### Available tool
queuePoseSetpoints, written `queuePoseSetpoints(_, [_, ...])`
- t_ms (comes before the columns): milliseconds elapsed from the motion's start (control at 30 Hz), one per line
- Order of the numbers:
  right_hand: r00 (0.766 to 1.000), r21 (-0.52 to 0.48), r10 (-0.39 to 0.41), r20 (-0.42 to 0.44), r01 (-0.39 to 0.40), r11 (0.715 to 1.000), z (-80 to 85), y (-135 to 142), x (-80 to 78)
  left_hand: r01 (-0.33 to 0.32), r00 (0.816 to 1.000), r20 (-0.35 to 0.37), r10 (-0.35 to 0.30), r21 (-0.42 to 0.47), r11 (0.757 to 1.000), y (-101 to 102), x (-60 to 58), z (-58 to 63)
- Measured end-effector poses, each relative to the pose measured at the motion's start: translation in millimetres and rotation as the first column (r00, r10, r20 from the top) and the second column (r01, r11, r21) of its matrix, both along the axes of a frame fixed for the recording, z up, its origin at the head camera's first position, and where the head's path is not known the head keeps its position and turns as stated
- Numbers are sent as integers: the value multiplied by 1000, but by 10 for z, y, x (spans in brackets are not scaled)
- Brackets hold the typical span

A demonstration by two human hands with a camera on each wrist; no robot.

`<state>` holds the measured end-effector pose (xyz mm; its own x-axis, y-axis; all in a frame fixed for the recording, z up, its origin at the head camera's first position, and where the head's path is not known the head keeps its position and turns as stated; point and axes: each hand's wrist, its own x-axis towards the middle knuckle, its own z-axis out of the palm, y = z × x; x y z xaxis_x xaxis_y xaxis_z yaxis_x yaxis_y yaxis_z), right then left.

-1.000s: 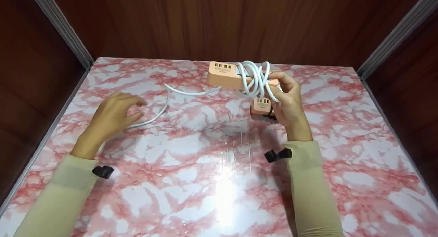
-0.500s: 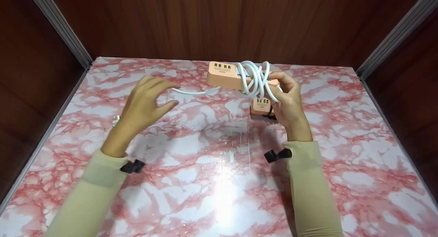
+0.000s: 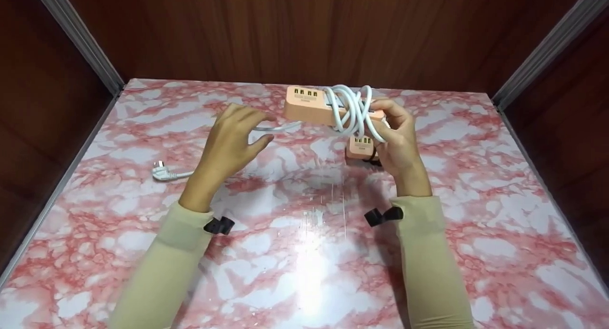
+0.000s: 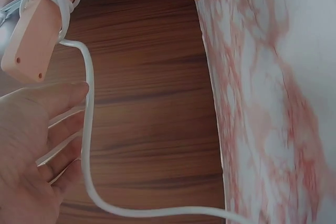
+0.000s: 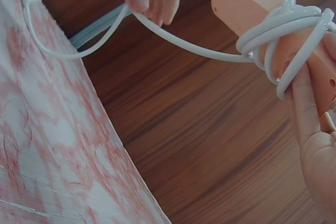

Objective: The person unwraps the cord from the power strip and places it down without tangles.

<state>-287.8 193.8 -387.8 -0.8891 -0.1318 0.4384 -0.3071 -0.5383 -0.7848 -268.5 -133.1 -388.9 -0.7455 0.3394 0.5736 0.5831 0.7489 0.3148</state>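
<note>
My right hand [image 3: 403,139] grips an orange power strip [image 3: 309,105] at its right end, raised above the table. White cord [image 3: 349,108] is wound in several loops round the strip's middle. From the loops a free length of cord [image 4: 88,124] runs to my left hand [image 3: 233,134]. The left fingers lie against this cord, and the thumb stands apart from them. In the right wrist view the cord [image 5: 194,51] bends at the left fingertips, then sags toward the table. Its white plug [image 3: 162,171] rests on the table at the left, prongs up.
A second orange power strip [image 3: 360,147] with a dark cord [image 3: 373,159] lies on the table behind my right hand, partly hidden. The marbled red and white table [image 3: 285,272] is enclosed by brown wood-grain panels [image 3: 304,34] at the back and sides.
My left hand has moved right along the cord, closer to the power strip, uncovering the plug on the table. The right hand has held the strip nearly still.
</note>
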Motion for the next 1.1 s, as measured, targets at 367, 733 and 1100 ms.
queuePoseSetpoints(367, [1000, 17, 1, 18, -1, 1000, -9, -51, 33, -10, 999, 42, 8, 36, 999, 120, -8, -49])
queuePoseSetpoints(733, [1000, 10, 27, 0, -27, 1000, -19, -106, 45, -9, 999, 48, 6, 66, 998, 145, -14, -78])
queuePoseSetpoints(1100, [1000, 26, 20, -2, -20, 999, -22, -126, 41, 0, 999, 39, -4, 94, 996, 117, -49, -72])
